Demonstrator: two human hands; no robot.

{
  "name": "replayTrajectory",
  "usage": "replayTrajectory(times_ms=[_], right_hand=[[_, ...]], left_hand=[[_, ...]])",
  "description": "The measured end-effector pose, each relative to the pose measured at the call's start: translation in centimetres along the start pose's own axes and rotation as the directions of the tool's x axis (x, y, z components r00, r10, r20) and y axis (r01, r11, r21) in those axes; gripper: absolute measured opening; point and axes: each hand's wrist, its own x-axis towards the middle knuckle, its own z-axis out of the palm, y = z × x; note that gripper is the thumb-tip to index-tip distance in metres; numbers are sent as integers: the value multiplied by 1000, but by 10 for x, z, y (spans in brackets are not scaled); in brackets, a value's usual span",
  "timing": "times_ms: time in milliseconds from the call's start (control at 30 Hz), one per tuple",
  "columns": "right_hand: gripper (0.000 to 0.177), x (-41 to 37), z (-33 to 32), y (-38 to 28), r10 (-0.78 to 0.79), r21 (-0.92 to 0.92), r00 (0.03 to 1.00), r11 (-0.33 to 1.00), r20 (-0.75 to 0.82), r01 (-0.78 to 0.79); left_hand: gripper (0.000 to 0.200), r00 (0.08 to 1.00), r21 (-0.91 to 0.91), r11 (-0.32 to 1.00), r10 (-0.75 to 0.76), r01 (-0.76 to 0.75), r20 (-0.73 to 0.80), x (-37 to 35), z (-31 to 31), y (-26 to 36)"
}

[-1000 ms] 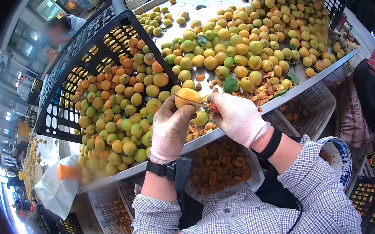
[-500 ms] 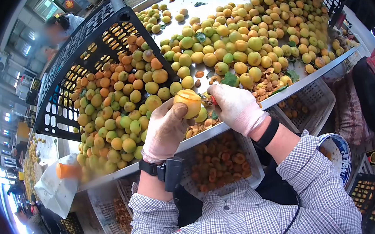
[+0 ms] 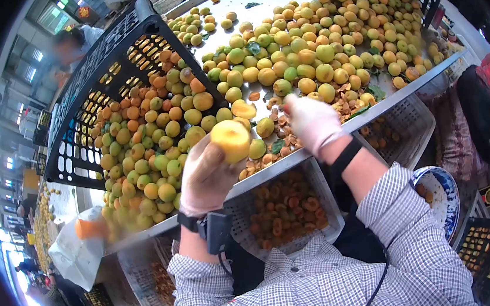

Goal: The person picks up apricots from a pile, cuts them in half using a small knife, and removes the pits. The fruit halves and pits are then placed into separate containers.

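While the left hand (image 3: 207, 177) clamps a yellow apricot (image 3: 231, 140) between thumb and fingers, lifted just above the near edge of the table (image 3: 266, 0), the right hand (image 3: 313, 124) sits apart from it, at about 3 o'clock of the fruit. Half a second ago the two hands were together, the right one pressed close against the apricot. Now a clear gap lies between them, and the right hand has drawn off over the heap of brown pits (image 3: 274, 123) on the table. Its fingers are curled, but whether they hold anything cannot be told. At 10 o'clock of the left hand a black crate (image 3: 101, 66) leans, with fruit heaped out of its mouth. At 5 o'clock of that hand, under the table edge, a white basket (image 3: 331, 203) holds halved apricots.
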Motion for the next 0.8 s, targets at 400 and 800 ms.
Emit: replayTrajectory(times_ms=[400, 800], right_hand=[[25, -18, -6, -39, -73, 677, 997, 735, 30, 34], [25, -32, -12, -59, -132, 698, 990, 714, 45, 64]], left_hand=[[47, 1000, -536, 844, -29, 21, -6, 19, -25, -16], [41, 995, -169, 983, 55, -69, -87, 23, -16, -41]])
